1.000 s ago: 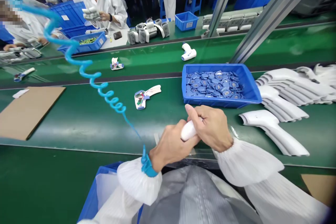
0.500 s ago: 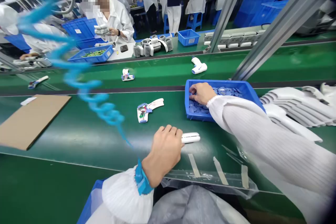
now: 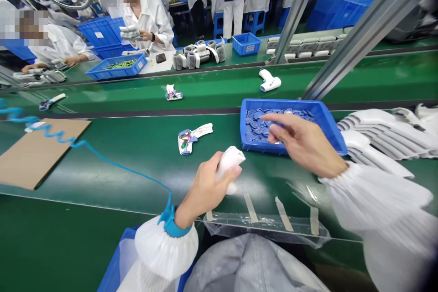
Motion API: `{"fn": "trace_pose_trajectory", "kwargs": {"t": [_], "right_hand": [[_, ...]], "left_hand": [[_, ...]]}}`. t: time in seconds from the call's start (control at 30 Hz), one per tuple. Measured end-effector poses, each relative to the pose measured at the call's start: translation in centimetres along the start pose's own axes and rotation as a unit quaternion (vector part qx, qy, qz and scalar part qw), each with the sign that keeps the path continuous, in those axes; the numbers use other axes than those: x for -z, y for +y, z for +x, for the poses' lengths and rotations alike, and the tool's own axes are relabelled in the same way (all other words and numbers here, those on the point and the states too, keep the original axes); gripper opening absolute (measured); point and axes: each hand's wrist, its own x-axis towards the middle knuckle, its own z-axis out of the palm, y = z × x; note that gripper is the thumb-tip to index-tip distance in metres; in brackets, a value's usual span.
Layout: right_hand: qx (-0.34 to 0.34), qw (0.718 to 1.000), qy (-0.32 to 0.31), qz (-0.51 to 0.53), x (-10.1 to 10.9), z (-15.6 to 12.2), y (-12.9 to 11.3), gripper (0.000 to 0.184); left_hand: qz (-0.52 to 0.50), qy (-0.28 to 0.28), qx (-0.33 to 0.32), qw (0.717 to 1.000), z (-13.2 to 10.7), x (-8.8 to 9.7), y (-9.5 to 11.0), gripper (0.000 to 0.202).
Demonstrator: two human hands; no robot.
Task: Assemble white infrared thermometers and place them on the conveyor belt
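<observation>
My left hand (image 3: 208, 182) is closed around a white plastic handheld housing (image 3: 231, 159), its end tilted up above the green work surface. My right hand (image 3: 304, 141) hovers over the near side of a blue tray (image 3: 290, 148) of small blue plastic pieces (image 3: 256, 123). Its index finger stretches left while the thumb and another finger curl together below; whatever is between them is too small to make out. Beyond my left hand lies an opened white thermometer-gun-shaped half (image 3: 186, 141) with wires and a green circuit board showing.
White housing shells (image 3: 386, 132) are stacked right of the tray. A cardboard sheet (image 3: 44, 150) lies left. Coiled blue cord (image 3: 119, 164) runs to my left wristband. Tape strips (image 3: 284, 214) hold clear film at the front edge. A metal post (image 3: 356, 32) rises behind the tray.
My right hand has come up out of the tray and back toward me. My left hand has turned, tipping the white housing upward. Parts on the far belt have shifted right.
</observation>
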Motion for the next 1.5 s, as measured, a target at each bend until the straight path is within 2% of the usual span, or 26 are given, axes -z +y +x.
{"fn": "trace_pose_trajectory", "kwargs": {"t": [0.1, 0.17, 0.33, 0.43, 0.57, 0.77, 0.87, 1.0, 1.13, 1.2, 1.27, 1.33, 1.4, 1.43, 1.5], "right_hand": [[-0.070, 0.991, -0.024, 0.108, 0.2, -3.6, -1.7, 0.038], [-0.092, 0.979, -0.060, 0.170, 0.2, -5.2, -2.8, 0.035], [-0.115, 0.960, -0.107, 0.232, 0.5, -6.5, -4.4, 0.034], [-0.092, 0.972, -0.101, 0.190, 0.4, -6.7, -4.3, 0.037], [-0.022, 0.993, -0.077, 0.091, -0.2, -7.2, -3.8, 0.036], [0.048, 0.996, -0.065, 0.031, -0.3, -7.2, -4.2, 0.029], [0.055, 0.996, -0.068, 0.004, -0.3, -7.0, -4.3, 0.032], [0.087, 0.994, -0.053, -0.029, -0.9, -7.3, -3.9, 0.029], [0.120, 0.989, 0.012, -0.079, -1.4, -8.2, -3.1, 0.024], [0.119, 0.987, 0.019, -0.107, -1.2, -8.8, -2.5, 0.021], [0.122, 0.983, 0.001, -0.138, -0.9, -9.5, -1.9, 0.019], [0.122, 0.978, -0.010, -0.172, -0.8, -10.2, -1.3, 0.021], [0.113, 0.973, -0.022, -0.200, -1.3, -11.2, -0.8, 0.025], [0.108, 0.971, -0.024, -0.212, -1.6, -11.7, -0.7, 0.026], [0.105, 0.968, -0.013, -0.226, -2.5, -12.6, -0.5, 0.028]], "left_hand": [[0.104, 0.001, -0.064, 0.992, 0.1, -0.7, 1.3, 0.026], [0.151, 0.010, -0.110, 0.982, 0.2, -1.3, 1.8, 0.022], [0.179, 0.010, -0.171, 0.969, 0.6, -2.2, 2.1, 0.020], [0.185, 0.007, -0.193, 0.964, 0.7, -2.3, 2.0, 0.024], [0.177, -0.006, -0.216, 0.960, 0.7, -2.6, 1.3, 0.040], [0.154, 0.012, -0.214, 0.965, 0.7, -3.4, 0.3, 0.055], [0.149, 0.022, -0.209, 0.966, 0.8, -3.5, 0.5, 0.055], [0.168, 0.029, -0.239, 0.956, 1.2, -3.4, 0.6, 0.044], [0.240, 0.046, -0.274, 0.930, 1.5, -3.6, 0.4, 0.036], [0.252, 0.044, -0.281, 0.925, 1.4, -4.0, 0.4, 0.034], [0.212, 0.075, -0.266, 0.937, 1.2, -4.6, 0.2, 0.032], [0.160, 0.168, -0.206, 0.951, 1.1, -5.6, -0.1, 0.033], [0.150, 0.255, -0.134, 0.946, 1.3, -6.7, -0.6, 0.042], [0.163, 0.276, -0.114, 0.940, 1.5, -7.2, -0.9, 0.047], [0.197, 0.279, -0.119, 0.932, 2.2, -7.8, -1.4, 0.052]]}}
